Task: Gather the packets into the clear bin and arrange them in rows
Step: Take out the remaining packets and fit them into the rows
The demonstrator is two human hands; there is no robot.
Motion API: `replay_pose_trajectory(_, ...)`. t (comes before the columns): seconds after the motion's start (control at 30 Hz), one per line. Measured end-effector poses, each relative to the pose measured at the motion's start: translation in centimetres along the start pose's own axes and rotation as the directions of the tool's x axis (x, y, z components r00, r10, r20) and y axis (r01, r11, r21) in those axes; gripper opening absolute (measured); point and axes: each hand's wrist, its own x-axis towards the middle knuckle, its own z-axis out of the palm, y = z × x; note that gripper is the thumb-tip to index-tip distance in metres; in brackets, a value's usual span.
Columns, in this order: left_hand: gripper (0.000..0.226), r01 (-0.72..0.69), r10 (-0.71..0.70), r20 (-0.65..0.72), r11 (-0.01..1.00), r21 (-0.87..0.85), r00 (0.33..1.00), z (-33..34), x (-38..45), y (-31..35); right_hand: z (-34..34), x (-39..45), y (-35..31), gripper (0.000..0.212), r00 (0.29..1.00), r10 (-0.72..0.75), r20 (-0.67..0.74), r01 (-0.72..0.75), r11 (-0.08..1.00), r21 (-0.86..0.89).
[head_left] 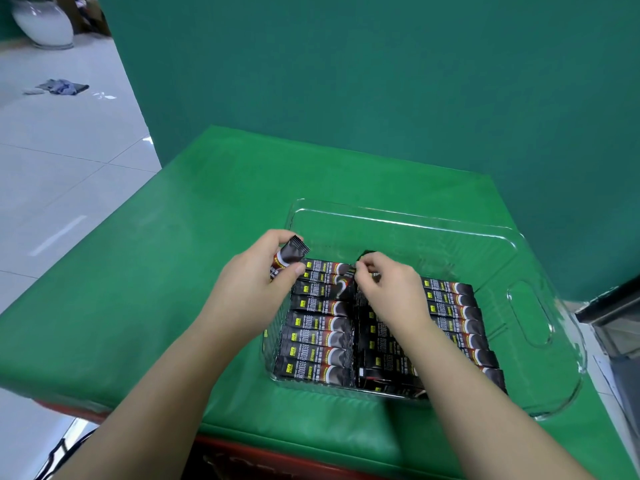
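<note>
- A green mat (pixel 145 289) covers the table, with a darker green backdrop (pixel 381 81) standing behind it and pale floor tiles (pixel 62 174) off to the left, where a white vase (pixel 43 22) and a crumpled rag (pixel 62 87) sit well away from the work.
- The clear bin (pixel 540 317) stands on the mat, and the packets in it already form two columns: a left row (pixel 317 337) and a right row (pixel 457 313), each packet lying with its long axis running left to right.
- The left hand (pixel 256 282) hovers at the bin's left wall, thumb and fingers curled round one loose packet (pixel 291 256), which sits tilted, its sealed end up and to the right.
- The right hand (pixel 388 282) reaches over the far end of the rows, fingertips pinched together on what looks like the end of a packet there; exactly what it pinches is hard to make out.
- The far half of the bin floor is bare, so the open slot lies just beyond the left row's farthest packet.
- The left hand is nearer that slot. Its packet likely needs turning flat, long axis left to right, to match the row below it.
</note>
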Motion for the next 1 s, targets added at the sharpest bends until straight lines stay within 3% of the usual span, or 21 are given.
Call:
replay_pose_trajectory(0.13, 0.023, -0.003, 0.003, 0.001, 1.000, 0.000, 1.000, 0.1, 0.1, 0.0, 0.2, 0.7, 0.5, 0.005, 0.984, 0.166, -0.062, -0.143, 0.950, 0.277)
replay_pose_trajectory(0.2, 0.023, -0.002, 0.002, 0.002, 1.000, -0.005, 1.000, 0.1, 0.1, 0.0, 0.2, 1.3, 0.5, 0.009, 0.979, 0.202, -0.014, -0.188, 0.936, 0.298)
replay_pose_trajectory(0.3, 0.022, -0.003, 0.003, 0.001, 1.000, -0.020, 1.000, 0.1, 0.2, -0.1, 0.4, 2.2, 0.0, 0.020, 0.979, 0.144, 0.143, -0.169, 0.968, 0.185)
replay_pose_trajectory(0.63, 0.023, -0.003, 0.003, 0.003, 0.999, -0.033, 1.000, 0.0, 0.2, -0.1, 4.5, 5.3, -2.9, 0.019, 0.905, 0.033, 0.425, 0.033, 0.989, -0.147)
replay_pose_trajectory(0.77, 0.023, -0.014, 0.015, 0.005, 0.999, -0.033, 1.000, -0.1, 0.2, -0.1, 4.8, 4.8, -1.9, 0.026, 0.919, -0.045, 0.391, 0.150, 0.958, -0.243)
replay_pose_trajectory(1.0, 0.020, -0.012, 0.012, -0.002, 0.999, -0.040, 1.000, 0.0, 0.3, -0.1, 3.7, 2.9, 0.1, 0.025, 0.926, -0.065, 0.372, 0.177, 0.945, -0.274)
